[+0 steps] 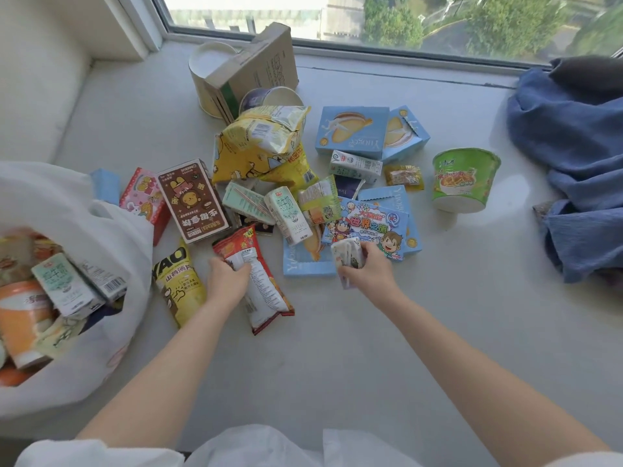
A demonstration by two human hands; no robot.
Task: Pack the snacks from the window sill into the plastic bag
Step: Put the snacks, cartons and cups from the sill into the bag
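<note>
Plastic bag at 9 o'clock: white, translucent, mouth open, already holding milk cartons and an orange cup. Beside it lies a yellow chip packet. Left hand — fingers curled, gripping the upper part of a red-and-white snack packet; the packet lies flat, long axis running from 11 to 5 o'clock. Behind it, a brown carton points toward 11 o'clock. The heap at centre includes yellow popcorn bags and pale blue boxes. Right hand — fingers closed around a small white packet, held over the blue boxes. A green noodle cup stands upright at 2 o'clock. Window sill: pale, smooth stone. Blue cloth at 3 o'clock; window glass along the top.
</note>
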